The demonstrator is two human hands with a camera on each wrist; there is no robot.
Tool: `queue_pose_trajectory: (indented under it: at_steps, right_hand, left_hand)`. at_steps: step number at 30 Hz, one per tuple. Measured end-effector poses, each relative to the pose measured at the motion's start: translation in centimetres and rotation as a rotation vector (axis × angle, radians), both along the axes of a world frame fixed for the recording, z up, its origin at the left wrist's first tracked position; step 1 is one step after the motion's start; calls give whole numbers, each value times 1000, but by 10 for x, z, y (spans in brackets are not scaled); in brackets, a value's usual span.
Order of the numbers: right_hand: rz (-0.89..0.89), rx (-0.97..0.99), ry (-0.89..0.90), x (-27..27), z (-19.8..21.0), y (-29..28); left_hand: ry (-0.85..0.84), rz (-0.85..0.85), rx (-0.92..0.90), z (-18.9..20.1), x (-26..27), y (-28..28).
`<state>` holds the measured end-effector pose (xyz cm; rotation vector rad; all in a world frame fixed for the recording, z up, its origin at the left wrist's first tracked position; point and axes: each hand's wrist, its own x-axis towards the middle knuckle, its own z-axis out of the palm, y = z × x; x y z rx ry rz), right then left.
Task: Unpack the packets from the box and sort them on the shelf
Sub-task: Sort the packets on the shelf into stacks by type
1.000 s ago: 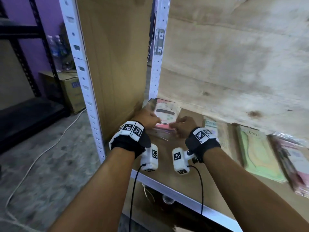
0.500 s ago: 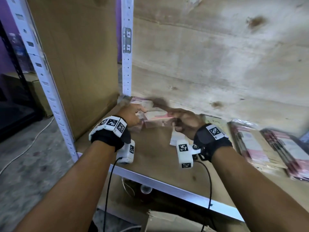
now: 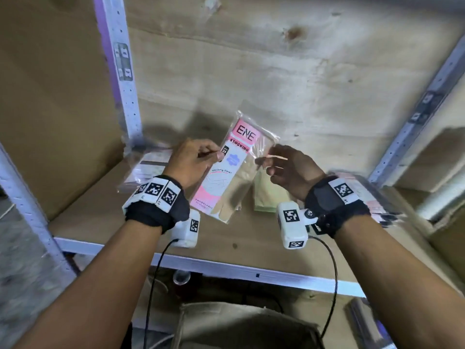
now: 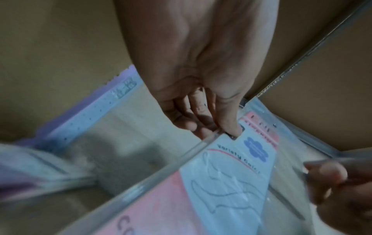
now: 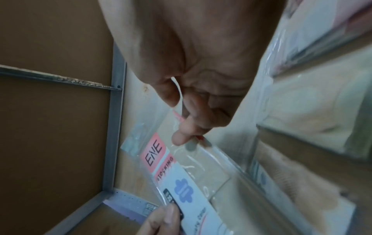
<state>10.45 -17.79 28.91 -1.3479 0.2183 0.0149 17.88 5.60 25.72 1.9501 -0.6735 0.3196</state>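
Observation:
A clear plastic packet of beige stockings with a pink "ENE STOCKING" card is held up above the wooden shelf board. My left hand pinches its left edge, thumb on the card. My right hand pinches its right edge between thumb and fingers. A stack of pink-carded packets lies at the shelf's back left corner. A green packet lies flat behind the held one. More pink packets lie to the right, partly hidden by my right wrist.
White perforated uprights frame the bay, with a cardboard side panel on the left. The shelf's metal front rail runs below my wrists. An open cardboard box sits on the floor under the shelf.
Both hands have lifted one stocking packet from the back left stack and brought it toward the middle of the shelf, upright between them. The head view has shifted right.

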Motion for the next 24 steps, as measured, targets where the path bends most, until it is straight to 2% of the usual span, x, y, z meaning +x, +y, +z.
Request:
queue_pose_trajectory:
  at_steps: [3,6,10,13,18,21,24]
  right_hand:
    - [-5,-256,61,-12,-21,-11]
    - [45,-409,71,-26,-45,-15]
    - [49,-342,45,-37,-71,-20]
    - [16,-275,29,-37,-79,-26]
    - [25,-200,1,-38,-80,-40]
    - [123,-245,17,-37,-82,-47]
    - [198,-374,34,-39,-82,-53]
  left_hand:
    - [139,-94,-44,-14,-7,-20]
    - [304,-101,-146,-30,-9,-38]
    - [542,-131,-287,-40,-11,-55]
    - [654,-130,-348,-42,-12,-65]
    - [715,-107,-277,-49,0,-81]
    - [729,-53,-381,-50,16,-84]
    - [665,53,-496,-53,38,-78]
